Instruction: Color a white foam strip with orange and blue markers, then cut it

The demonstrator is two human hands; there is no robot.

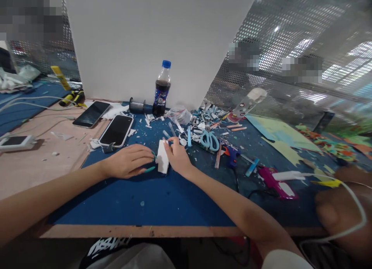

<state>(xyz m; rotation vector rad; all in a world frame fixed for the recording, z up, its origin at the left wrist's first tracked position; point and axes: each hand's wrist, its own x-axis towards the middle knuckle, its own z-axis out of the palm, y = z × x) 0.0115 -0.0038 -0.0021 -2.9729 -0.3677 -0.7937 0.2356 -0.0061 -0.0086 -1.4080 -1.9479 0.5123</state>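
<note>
A small white block (162, 160), perhaps foam, lies on the blue tabletop in front of me. My right hand (179, 156) grips its upper right side, the thumb on the white surface and the other fingers curled past its far edge. To the left of the block, my left hand (130, 160) rests low over the table with its fingers stretched out and long teal nails showing. Its fingertips reach the block's left edge; whether they press on it I cannot tell.
A cola bottle (162, 90) stands behind, near a black spool (137, 105). Two phones (117, 130) lie left. Blue scissors (209, 140), a blue glue gun (232, 156), a magenta glue gun (277, 183) and scattered scraps (207, 116) lie right. Another person's arm (343, 207) is far right.
</note>
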